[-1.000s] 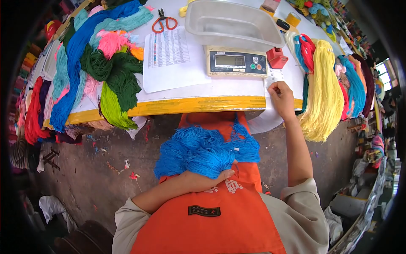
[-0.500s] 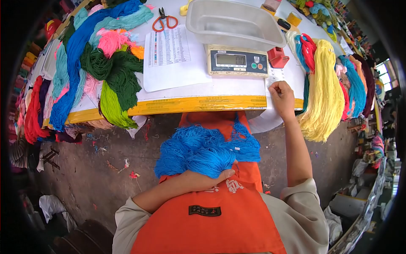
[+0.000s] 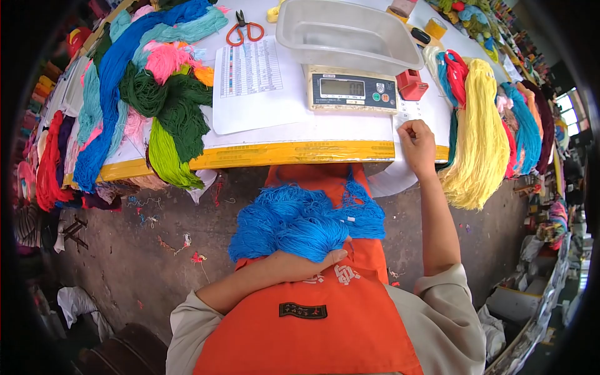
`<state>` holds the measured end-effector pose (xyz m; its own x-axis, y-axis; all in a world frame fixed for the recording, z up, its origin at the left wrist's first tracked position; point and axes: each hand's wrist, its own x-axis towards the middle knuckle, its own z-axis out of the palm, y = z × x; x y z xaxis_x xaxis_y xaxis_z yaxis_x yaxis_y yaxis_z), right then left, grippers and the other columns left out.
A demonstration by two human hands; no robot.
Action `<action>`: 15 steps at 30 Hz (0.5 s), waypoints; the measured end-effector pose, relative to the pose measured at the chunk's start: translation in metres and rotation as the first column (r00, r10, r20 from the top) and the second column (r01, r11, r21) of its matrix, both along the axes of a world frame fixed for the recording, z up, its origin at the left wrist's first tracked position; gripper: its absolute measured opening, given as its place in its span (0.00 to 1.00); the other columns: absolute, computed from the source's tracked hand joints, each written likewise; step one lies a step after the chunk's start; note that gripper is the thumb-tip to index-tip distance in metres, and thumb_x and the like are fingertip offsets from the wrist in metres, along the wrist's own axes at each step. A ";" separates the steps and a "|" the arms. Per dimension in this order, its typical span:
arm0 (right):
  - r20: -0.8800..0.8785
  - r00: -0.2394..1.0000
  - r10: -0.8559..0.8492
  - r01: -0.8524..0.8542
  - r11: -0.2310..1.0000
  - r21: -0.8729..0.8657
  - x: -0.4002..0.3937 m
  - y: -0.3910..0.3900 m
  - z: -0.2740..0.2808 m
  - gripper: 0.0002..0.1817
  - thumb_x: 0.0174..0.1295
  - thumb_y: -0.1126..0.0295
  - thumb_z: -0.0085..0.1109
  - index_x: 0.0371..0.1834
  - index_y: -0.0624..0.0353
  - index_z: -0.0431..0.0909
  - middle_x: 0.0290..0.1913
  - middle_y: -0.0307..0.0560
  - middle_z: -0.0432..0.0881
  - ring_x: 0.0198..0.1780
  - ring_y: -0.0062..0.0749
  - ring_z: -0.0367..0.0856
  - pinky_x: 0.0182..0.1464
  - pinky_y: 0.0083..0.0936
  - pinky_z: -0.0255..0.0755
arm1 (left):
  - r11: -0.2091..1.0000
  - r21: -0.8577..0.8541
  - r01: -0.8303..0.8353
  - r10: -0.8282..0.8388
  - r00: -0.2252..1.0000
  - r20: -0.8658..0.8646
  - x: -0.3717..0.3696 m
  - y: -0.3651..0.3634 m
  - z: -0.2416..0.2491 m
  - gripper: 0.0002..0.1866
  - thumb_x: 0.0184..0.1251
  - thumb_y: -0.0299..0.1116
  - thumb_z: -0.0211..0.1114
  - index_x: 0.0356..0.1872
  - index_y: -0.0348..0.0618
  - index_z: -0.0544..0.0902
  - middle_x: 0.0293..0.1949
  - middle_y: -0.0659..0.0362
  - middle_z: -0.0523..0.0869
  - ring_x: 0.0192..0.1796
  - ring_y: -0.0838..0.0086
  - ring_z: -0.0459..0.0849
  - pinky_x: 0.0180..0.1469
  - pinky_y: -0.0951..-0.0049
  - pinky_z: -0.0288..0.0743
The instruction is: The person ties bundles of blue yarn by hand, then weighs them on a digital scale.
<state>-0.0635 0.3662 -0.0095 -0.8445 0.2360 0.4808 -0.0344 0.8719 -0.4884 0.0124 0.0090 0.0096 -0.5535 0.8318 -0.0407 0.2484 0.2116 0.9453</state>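
In my lap lies a bundle of bright blue yarn (image 3: 281, 215), spread over the orange apron. My left hand (image 3: 325, 257) curls around its near side, the thumb showing and the other fingers hidden under the strands. At the table's front edge my right hand (image 3: 417, 145) is closed, fingertips pinched on a white strip of labels (image 3: 409, 112). Just left of that hand stands a digital scale (image 3: 352, 90); its display reads about zero. A clear plastic tub (image 3: 350, 37) sits on the scale. Beside it is a small red dispenser (image 3: 411, 85).
A printed sheet (image 3: 250, 81) lies left of the scale, with red-handled scissors (image 3: 245, 31) behind it. Hanks of dark green yarn (image 3: 178, 119) and yellow yarn (image 3: 476, 137) hang over the yellow-taped table edge (image 3: 281, 154). Thread scraps litter the floor.
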 end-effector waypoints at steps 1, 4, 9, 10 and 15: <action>0.000 1.000 0.000 0.000 1.000 0.000 0.000 0.000 0.000 0.05 0.58 0.74 0.68 0.31 0.61 0.80 0.30 0.45 0.80 0.31 0.37 0.79 0.39 0.33 0.73 | 1.000 -0.002 0.000 0.000 1.000 0.006 0.000 0.000 0.000 0.17 0.73 0.47 0.64 0.43 0.42 0.82 0.40 0.50 0.85 0.43 0.57 0.84 0.50 0.58 0.77; 0.005 1.000 -0.009 0.009 1.000 0.005 0.000 -0.002 0.001 0.05 0.59 0.74 0.67 0.31 0.60 0.80 0.30 0.45 0.79 0.32 0.38 0.79 0.40 0.33 0.72 | 0.993 -0.094 0.070 -0.055 0.987 0.150 -0.004 -0.001 0.007 0.17 0.73 0.42 0.65 0.55 0.43 0.83 0.53 0.54 0.86 0.57 0.65 0.84 0.62 0.65 0.75; -0.006 1.000 -0.020 0.020 0.999 0.029 0.000 -0.004 0.001 0.05 0.59 0.74 0.67 0.31 0.60 0.80 0.30 0.45 0.79 0.32 0.38 0.79 0.40 0.34 0.72 | 0.989 -0.121 0.083 -0.069 0.991 0.116 -0.004 -0.002 0.003 0.17 0.73 0.42 0.65 0.55 0.44 0.83 0.53 0.54 0.86 0.56 0.66 0.84 0.62 0.65 0.75; -0.006 1.000 -0.019 0.019 0.999 0.030 0.000 -0.004 0.001 0.05 0.59 0.74 0.67 0.31 0.60 0.80 0.30 0.45 0.79 0.32 0.38 0.79 0.40 0.34 0.72 | 0.989 -0.120 0.084 -0.073 0.993 0.093 -0.004 -0.002 0.002 0.17 0.73 0.42 0.65 0.55 0.44 0.83 0.53 0.55 0.86 0.56 0.66 0.84 0.62 0.65 0.75; -0.002 1.000 -0.025 0.025 0.999 0.028 0.001 -0.003 0.000 0.05 0.59 0.73 0.67 0.31 0.59 0.80 0.30 0.44 0.79 0.32 0.38 0.78 0.42 0.34 0.70 | 0.987 -0.135 0.084 -0.069 0.991 0.113 -0.004 -0.002 0.004 0.17 0.73 0.42 0.65 0.55 0.44 0.83 0.53 0.54 0.86 0.56 0.66 0.84 0.62 0.65 0.75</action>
<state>-0.0630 0.3634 -0.0098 -0.8377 0.2432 0.4890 -0.0133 0.8860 -0.4634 0.0084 0.0072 0.0139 -0.4746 0.8536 -0.2149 0.1678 0.3274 0.9299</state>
